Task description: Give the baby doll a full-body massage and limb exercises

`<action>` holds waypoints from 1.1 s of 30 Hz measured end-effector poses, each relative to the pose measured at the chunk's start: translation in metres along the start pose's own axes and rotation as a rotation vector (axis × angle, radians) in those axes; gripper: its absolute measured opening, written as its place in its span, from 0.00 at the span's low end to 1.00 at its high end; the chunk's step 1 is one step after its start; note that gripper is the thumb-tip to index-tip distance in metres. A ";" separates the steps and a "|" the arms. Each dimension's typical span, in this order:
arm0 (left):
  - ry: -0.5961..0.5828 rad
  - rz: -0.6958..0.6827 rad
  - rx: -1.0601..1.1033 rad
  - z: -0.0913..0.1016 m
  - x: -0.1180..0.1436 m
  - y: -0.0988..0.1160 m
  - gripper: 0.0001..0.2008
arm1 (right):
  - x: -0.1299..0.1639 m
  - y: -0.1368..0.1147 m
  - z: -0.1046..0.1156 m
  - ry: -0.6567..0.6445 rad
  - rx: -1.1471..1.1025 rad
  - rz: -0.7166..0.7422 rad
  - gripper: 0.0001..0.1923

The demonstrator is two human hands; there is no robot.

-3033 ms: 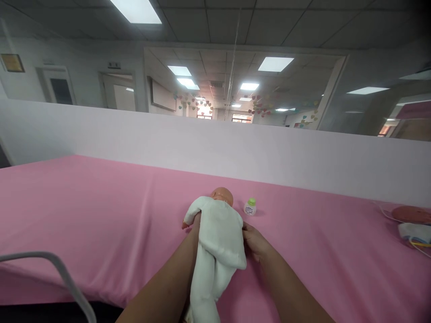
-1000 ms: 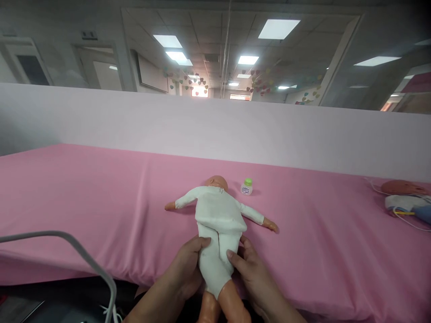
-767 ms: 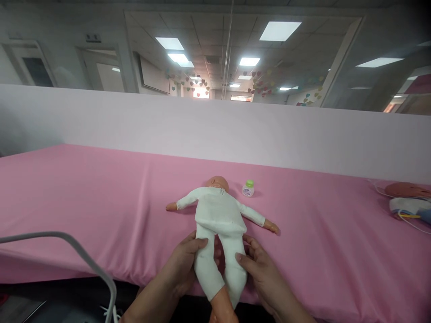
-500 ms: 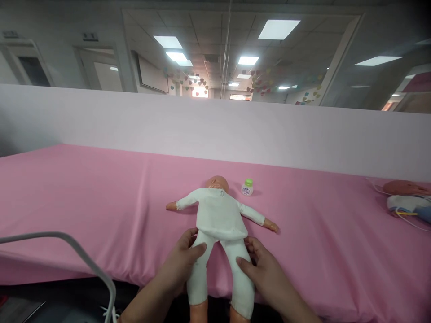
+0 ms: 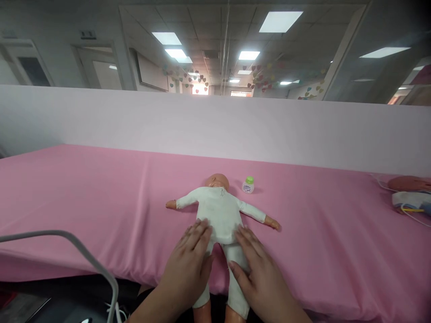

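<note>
A baby doll [image 5: 219, 211] in a white top and trousers lies on its back on the pink sheet [image 5: 101, 197], head toward the wall, arms spread and legs toward me. My left hand [image 5: 190, 258] rests flat over the doll's hip and thigh on the left, fingers stretched out onto the hem of the top. On the other side my right hand [image 5: 254, 264] lies likewise on the hip and upper leg, fingers straight and thumb apart. Both hands are open and partly cover the doll's legs. Beside its head stands a small clear bottle [image 5: 248, 185] with a green cap.
At the right edge lies another doll-like figure [image 5: 411, 184] with white and blue cloth and thin tubing. A grey curved rail [image 5: 81, 251] rises at the lower left. A white low wall [image 5: 215, 123] with glass above borders the far side.
Both hands have let go of the doll's thighs and moved up and inward, now flat on its hips and the top's hem. The doll has hardly shifted.
</note>
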State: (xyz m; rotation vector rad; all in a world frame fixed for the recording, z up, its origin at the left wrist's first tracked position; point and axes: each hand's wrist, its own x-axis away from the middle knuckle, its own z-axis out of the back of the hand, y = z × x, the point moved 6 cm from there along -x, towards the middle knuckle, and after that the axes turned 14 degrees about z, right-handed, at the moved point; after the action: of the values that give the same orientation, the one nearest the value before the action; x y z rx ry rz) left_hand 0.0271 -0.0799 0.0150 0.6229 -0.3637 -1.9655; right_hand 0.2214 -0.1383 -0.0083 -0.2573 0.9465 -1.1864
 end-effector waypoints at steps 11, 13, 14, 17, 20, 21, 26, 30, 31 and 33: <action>-0.211 -0.044 -0.077 -0.006 -0.010 0.014 0.30 | -0.015 -0.011 -0.022 -0.283 -0.138 -0.059 0.37; -0.170 -0.050 -0.057 0.000 -0.014 0.017 0.28 | -0.019 -0.014 -0.017 -0.311 -0.092 -0.048 0.36; -0.141 -0.063 -0.045 0.003 -0.017 0.020 0.27 | -0.022 -0.016 -0.014 -0.314 -0.068 -0.036 0.35; -0.066 -0.134 -0.082 0.009 -0.027 0.030 0.25 | -0.032 -0.019 -0.003 -0.321 0.037 0.008 0.34; -0.074 -0.205 -0.201 0.001 -0.034 0.034 0.27 | -0.040 -0.018 -0.001 -0.391 0.173 0.032 0.35; -0.083 -0.219 -0.228 -0.003 -0.036 0.033 0.27 | -0.042 -0.018 -0.002 -0.420 0.203 0.040 0.35; -0.126 -0.219 -0.278 -0.018 -0.036 0.022 0.28 | -0.044 -0.013 -0.013 -0.493 0.246 0.077 0.34; -0.154 -0.195 -0.271 -0.016 -0.036 0.019 0.28 | -0.045 -0.012 -0.014 -0.504 0.230 0.086 0.35; -0.154 -0.194 -0.268 -0.014 -0.038 0.020 0.28 | -0.047 -0.013 -0.013 -0.503 0.224 0.085 0.35; -0.140 -0.196 -0.262 -0.007 -0.042 0.022 0.28 | -0.052 -0.014 -0.008 -0.493 0.213 0.090 0.35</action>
State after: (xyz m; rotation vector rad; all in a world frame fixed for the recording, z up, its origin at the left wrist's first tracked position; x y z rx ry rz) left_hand 0.0628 -0.0524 0.0317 0.3634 -0.1288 -2.2049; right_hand 0.2029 -0.0963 0.0207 -0.3139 0.3947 -1.0630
